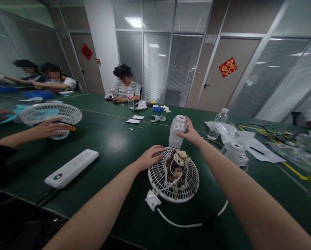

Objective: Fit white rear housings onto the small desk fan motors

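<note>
In front of me a white fan grille [155, 178] lies on the table with the fan's bare motor and wiring [177, 166] facing up. My left hand [150, 158] rests on the grille's upper left rim, its fingers stretched out over the edge. My right hand [190, 133] is closed around the side of a white vented motor cover [176, 130], which stands upright just behind the grille. A white boxy part [152, 200] sits at the grille's lower left, and a white cord [180, 225] runs from it to the right.
Another white vented housing [235, 152] stands to the right, near plastic wrap, paper [265, 152] and a water bottle [219, 123]. A white power bank-like bar [72, 168] lies left. A co-worker's hand [53, 128] touches another fan grille [67, 110]. Another person [125, 88] sits across the table.
</note>
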### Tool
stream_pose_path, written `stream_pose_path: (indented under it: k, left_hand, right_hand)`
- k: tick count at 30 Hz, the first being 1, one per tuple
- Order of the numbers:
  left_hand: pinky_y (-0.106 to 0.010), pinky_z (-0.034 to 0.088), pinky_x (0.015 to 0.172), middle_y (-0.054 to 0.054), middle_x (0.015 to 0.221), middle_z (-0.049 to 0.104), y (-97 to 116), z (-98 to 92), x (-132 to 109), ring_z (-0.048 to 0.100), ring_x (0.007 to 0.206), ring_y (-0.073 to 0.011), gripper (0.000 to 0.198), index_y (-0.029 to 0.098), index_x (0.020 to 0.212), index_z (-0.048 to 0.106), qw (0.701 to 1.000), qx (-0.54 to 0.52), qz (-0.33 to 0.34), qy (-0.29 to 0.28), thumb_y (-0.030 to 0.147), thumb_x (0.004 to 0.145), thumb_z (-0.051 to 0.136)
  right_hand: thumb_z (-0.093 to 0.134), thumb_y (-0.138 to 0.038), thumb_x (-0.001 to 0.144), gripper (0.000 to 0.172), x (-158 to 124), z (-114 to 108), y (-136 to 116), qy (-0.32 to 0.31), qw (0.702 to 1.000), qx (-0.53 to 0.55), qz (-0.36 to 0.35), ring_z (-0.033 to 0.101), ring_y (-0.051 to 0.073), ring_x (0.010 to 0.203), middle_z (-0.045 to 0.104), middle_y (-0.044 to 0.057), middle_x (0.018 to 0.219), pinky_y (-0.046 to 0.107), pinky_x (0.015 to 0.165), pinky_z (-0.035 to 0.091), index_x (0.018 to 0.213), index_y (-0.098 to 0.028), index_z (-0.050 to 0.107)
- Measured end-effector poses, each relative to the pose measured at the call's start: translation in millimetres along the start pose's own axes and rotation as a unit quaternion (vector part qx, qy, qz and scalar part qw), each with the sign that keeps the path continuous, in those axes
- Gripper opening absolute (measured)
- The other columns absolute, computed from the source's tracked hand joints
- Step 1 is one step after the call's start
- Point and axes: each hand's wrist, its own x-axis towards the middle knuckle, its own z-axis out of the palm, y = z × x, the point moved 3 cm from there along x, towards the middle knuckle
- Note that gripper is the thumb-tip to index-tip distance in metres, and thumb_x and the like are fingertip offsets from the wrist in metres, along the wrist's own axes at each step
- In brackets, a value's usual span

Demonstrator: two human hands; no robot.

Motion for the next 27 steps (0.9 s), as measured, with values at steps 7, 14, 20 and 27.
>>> stream_pose_path:
  k: [7,14,20,27]
  left_hand:
    - [-0.042,0.031,0.112,-0.006,0.136,0.046,-0.2,0.7,-0.6,0.044,0.127,-0.0249,0.045,0.029,0.13,0.053,1.0,-0.003,-0.001,-0.003,0.046,0.089,0.05]
    - [-0.042,0.031,0.112,-0.005,0.136,0.045,-0.5,0.2,-1.1,0.044,0.127,-0.0235,0.042,0.03,0.131,0.052,1.0,0.0,0.01,-0.005,0.042,0.09,0.05]
    - [-0.043,0.032,0.112,-0.005,0.136,0.046,0.7,0.0,-0.9,0.044,0.127,-0.0249,0.042,0.03,0.13,0.053,1.0,0.002,0.003,-0.006,0.042,0.09,0.05]
    - [-0.044,0.032,0.111,-0.005,0.136,0.047,0.9,0.0,-0.6,0.044,0.127,-0.0252,0.041,0.031,0.13,0.053,1.0,0.001,0.01,0.004,0.042,0.09,0.051]
  right_hand:
    - [0.078,-0.032,0.06,0.095,1.4,-0.8,8.0,0.028,0.999,0.014,-0.006,0.056,0.03,0.111,0.041,0.008,0.142,0.048,0.093,0.05,0.142,-0.029,0.031]
    - [0.076,-0.037,0.064,0.097,4.5,-6.1,16.0,0.062,0.998,0.0,-0.012,0.055,0.03,0.113,0.034,0.008,0.147,0.049,0.094,0.048,0.146,-0.032,0.024]
    - [0.076,-0.037,0.065,0.097,4.4,-7.5,18.1,0.066,0.997,-0.027,-0.02,0.054,0.032,0.116,0.039,0.01,0.144,0.052,0.096,0.046,0.146,-0.03,0.025]
    - [0.073,-0.036,0.067,0.095,1.3,-8.4,16.7,0.068,0.995,-0.055,-0.043,0.049,0.033,0.122,0.033,0.01,0.148,0.053,0.099,0.044,0.147,-0.028,0.023]
